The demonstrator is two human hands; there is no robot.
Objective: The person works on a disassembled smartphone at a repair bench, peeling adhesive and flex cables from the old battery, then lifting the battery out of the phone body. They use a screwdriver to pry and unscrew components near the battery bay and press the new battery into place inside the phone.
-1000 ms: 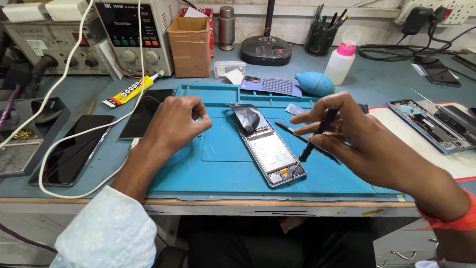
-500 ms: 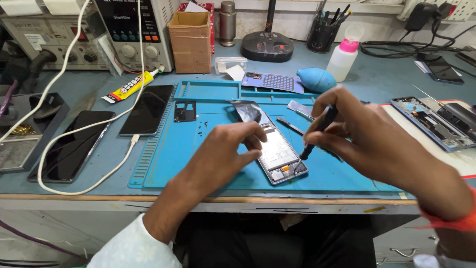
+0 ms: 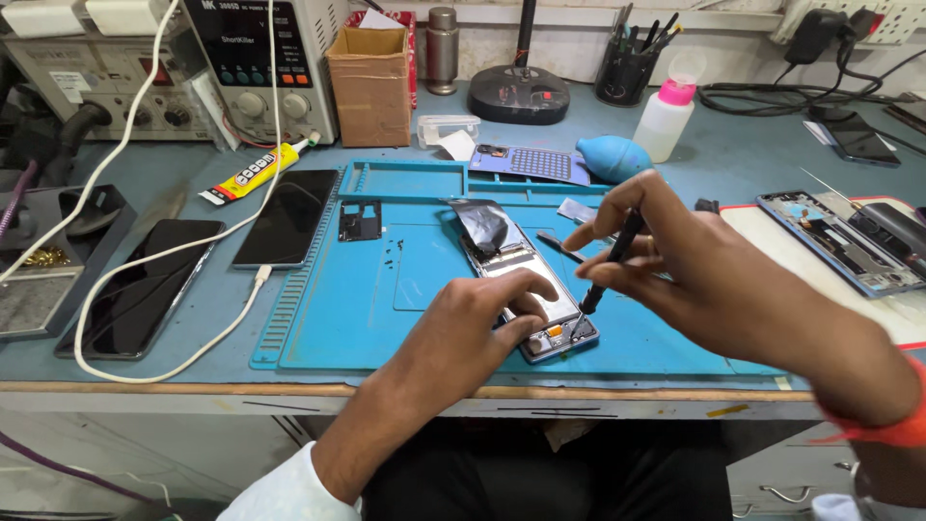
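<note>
Your left hand (image 3: 482, 314) lies flat, fingers spread, pressing on the open phone (image 3: 526, 280) at the middle of the blue mat (image 3: 386, 309). Your right hand (image 3: 694, 280) pinches a black tool (image 3: 610, 260) like a pen, its tip touching the phone's near right corner. The phone lies slanted, with a black film peeled up at its far end.

Two dark phones lie left of the mat: one (image 3: 287, 217) just beside its edge with a white cable (image 3: 174, 318) plugged in, one (image 3: 145, 285) farther left. A third opened phone (image 3: 834, 241) rests on a red-edged white pad at the right, and another dark phone (image 3: 858, 140) lies at the far right.

One small black frame part (image 3: 360, 220) sits on the mat's far left area. One yellow glue tube (image 3: 253, 174) lies beyond the mat. Far behind stand one brown cardboard box (image 3: 368, 82), one white bottle (image 3: 666, 116) with a pink cap, one blue rubber blower (image 3: 615, 157), one black cup of tools (image 3: 627, 68) and one grey power supply (image 3: 256, 58) with knobs.
</note>
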